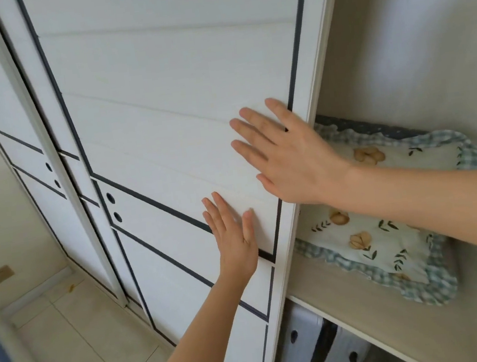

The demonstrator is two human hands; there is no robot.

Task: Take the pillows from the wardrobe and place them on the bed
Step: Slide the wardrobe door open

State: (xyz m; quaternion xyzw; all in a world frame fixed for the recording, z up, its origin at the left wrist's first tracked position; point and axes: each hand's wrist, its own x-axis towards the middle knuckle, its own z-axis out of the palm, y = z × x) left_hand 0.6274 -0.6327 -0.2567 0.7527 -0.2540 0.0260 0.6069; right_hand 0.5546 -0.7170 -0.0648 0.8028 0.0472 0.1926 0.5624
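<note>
A white sliding wardrobe door (168, 105) with dark trim lines fills the middle of the view. My left hand (233, 235) lies flat on it, fingers apart, near its right edge. Higher up, my right hand (285, 157) also presses flat on the door, next to that edge. To the right the wardrobe stands open. On its beige shelf (367, 312) lies a pillow (388, 237) with a flower print and a green checked frill. My right forearm crosses over part of the pillow. A dark blue edge behind it may belong to a second pillow; I cannot tell.
Below the shelf stands a pale suitcase (312, 349) with dark wheels. A second white door panel (24, 132) sits to the left. Beige floor tiles (80, 344) lie at the lower left, with a wall socket (1, 273) above the skirting.
</note>
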